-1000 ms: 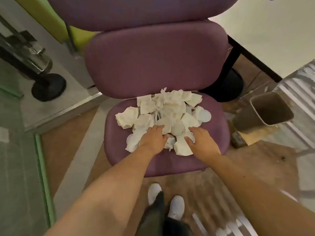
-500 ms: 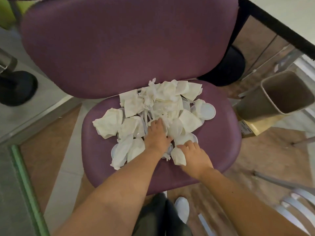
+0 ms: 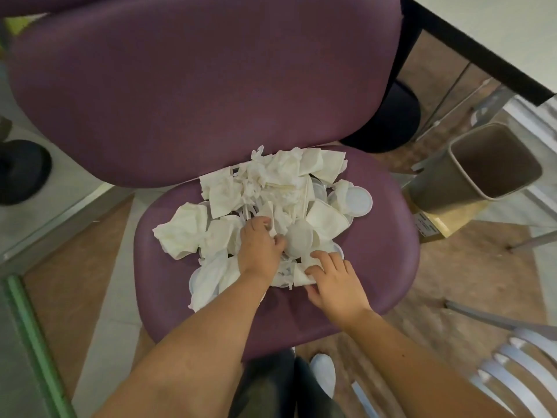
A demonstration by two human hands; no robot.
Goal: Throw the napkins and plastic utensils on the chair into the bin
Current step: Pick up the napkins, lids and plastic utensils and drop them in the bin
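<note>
A heap of crumpled white napkins [image 3: 262, 194] mixed with white plastic lids and utensils [image 3: 357, 200] is piled on the purple chair seat [image 3: 388, 245], filling the middle and back of the cushion up to the foot of the purple backrest [image 3: 205, 86]. A bare strip of cushion is left along the front edge and a wider bare band along the right edge; on the left the heap comes nearer the rim, with one napkin [image 3: 180, 230] near that side.

The left hand [image 3: 259, 247] is set in the middle of the heap, knuckles up, its fingers curled down into the napkins and closed on a bunch of them. The right hand [image 3: 334, 280] is laid at the front right edge of the heap, its fingers spread apart and slightly bent, the tips pressed on a folded napkin [image 3: 301, 276] and a lid; nothing is seen clamped in it.

The grey bin [image 3: 482, 170] is stood on the floor to the right of the chair, apart from the seat, tilted with its open mouth turned up and toward the camera. Open floor is seen between seat and bin. A white table edge [image 3: 482, 55] runs above the bin, and white chair slats [image 3: 518, 372] are seen at the lower right.
</note>
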